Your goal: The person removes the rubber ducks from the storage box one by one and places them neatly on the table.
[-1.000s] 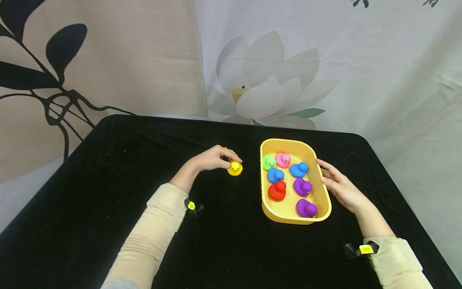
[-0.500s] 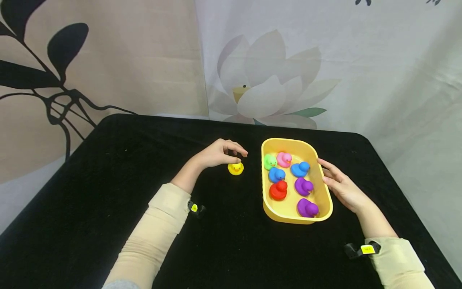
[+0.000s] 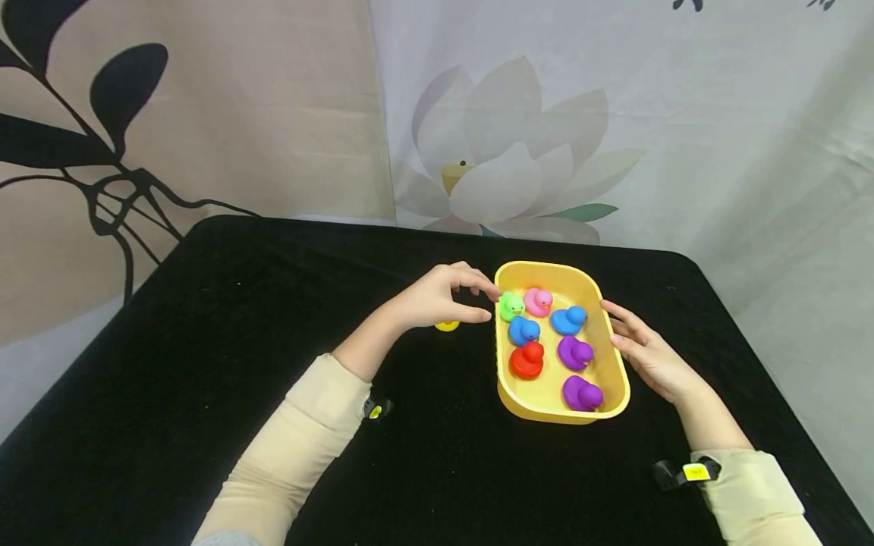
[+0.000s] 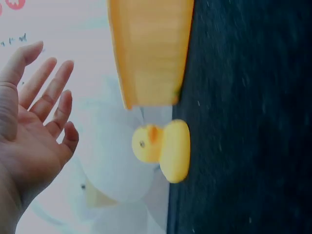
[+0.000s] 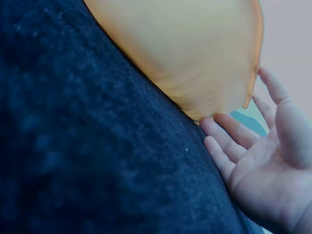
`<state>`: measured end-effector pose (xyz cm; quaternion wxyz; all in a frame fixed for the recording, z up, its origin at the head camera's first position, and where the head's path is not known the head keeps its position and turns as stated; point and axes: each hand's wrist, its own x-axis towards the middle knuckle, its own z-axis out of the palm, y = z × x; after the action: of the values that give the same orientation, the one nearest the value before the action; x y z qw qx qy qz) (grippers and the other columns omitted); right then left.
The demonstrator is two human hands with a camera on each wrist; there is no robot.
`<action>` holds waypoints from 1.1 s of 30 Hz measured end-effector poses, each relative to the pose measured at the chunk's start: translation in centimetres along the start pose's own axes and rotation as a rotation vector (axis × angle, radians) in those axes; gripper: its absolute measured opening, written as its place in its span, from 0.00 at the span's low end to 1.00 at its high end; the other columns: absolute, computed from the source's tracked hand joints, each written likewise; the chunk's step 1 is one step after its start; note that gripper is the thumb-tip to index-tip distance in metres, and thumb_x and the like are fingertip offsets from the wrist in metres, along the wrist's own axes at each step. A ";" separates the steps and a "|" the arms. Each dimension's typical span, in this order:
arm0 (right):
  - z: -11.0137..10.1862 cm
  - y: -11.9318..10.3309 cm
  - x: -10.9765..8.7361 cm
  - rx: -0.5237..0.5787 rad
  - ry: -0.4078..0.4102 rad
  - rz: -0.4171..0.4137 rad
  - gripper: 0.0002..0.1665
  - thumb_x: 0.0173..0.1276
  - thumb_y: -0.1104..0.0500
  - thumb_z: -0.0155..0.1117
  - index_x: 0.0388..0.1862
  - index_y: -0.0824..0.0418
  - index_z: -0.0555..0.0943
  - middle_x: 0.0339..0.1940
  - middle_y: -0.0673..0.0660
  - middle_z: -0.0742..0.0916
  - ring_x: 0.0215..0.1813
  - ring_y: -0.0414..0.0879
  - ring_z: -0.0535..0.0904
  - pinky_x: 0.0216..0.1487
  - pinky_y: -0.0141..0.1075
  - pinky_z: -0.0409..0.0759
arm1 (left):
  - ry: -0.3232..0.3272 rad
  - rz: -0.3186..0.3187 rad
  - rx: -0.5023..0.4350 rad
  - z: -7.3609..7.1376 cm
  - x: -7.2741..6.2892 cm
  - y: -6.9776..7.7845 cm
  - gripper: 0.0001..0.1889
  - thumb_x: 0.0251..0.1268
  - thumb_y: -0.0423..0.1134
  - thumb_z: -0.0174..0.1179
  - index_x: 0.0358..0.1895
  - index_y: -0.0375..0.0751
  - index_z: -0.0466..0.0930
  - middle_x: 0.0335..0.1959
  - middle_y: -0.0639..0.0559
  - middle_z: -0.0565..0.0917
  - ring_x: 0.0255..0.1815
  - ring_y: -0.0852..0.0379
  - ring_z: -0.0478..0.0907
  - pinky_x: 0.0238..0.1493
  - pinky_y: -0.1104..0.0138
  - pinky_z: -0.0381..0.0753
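Note:
My left hand (image 3: 440, 297) hovers just left of a yellow bin (image 3: 546, 415), fingertips near its left rim, holding nothing. Below that hand a yellow rubber duck (image 4: 174, 151) sits on the black cloth; in the head view the hand covers most of it. My right hand (image 3: 649, 356) touches the bin's right side with spread fingertips (image 5: 209, 126). Inside the bin lie a green duck (image 3: 511, 306), a pink duck (image 3: 538, 302), two blue ducks (image 3: 568, 321), a red duck (image 3: 526, 361) and two purple ducks (image 3: 583, 393).
A black cloth (image 3: 171, 379) covers the table. Behind its far edge hangs a pale curtain (image 3: 287, 114) printed with a lotus and dark leaves.
My left hand has let go of the yellow duck, leaving it on the cloth, and moved right toward the bin's left rim. The right hand stays against the bin.

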<state>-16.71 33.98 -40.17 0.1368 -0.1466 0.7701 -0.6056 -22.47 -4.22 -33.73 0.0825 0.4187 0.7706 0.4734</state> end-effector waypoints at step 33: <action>-0.1 0.1 0.0 -0.004 -0.008 -0.007 0.32 0.79 0.58 0.42 0.78 0.55 0.49 0.70 0.75 0.58 0.59 0.36 0.73 0.54 0.29 0.72 | -0.288 0.075 0.114 9.5 3.4 4.0 0.20 0.59 0.39 0.68 0.55 0.40 0.81 0.49 0.54 0.83 0.51 0.64 0.74 0.50 0.74 0.72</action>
<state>-16.74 34.04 -40.20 0.1378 -0.1520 0.7701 -0.6040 -17.46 5.31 -34.72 0.1505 0.5148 0.7601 0.3668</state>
